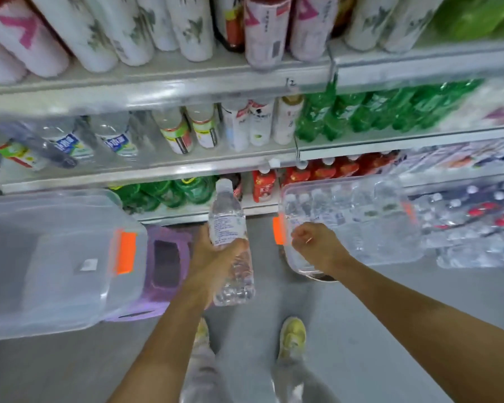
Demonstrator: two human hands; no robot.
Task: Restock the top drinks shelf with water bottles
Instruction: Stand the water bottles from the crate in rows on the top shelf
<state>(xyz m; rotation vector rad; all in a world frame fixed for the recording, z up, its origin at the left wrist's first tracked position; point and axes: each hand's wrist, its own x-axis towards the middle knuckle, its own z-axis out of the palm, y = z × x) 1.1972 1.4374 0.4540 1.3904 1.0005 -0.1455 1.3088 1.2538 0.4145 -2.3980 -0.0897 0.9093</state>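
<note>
The left hand (216, 257) was wrapped around the middle of a clear water bottle (230, 242), fingers curled about it, the white cap pointing up toward the shelves and the base angled down toward the person's legs. The right hand (314, 245) was curled at the near rim of a clear plastic bin (390, 242) — whether it gripped the rim or merely rested there could not be told. That bin held more water bottles standing in rows, and an orange latch (279, 230) showed on its end just beside the hand. To the left sat an overturned clear tub (56, 257) with its own orange latch, resting on a purple stool (169, 266). Behind stood 3 shelf levels — green bottles (361, 112) on the middle shelf (157, 167), red-labelled drinks (323, 171) lower down. 2 yellow shoes (292, 338) stood on the grey floor (361, 315).
</note>
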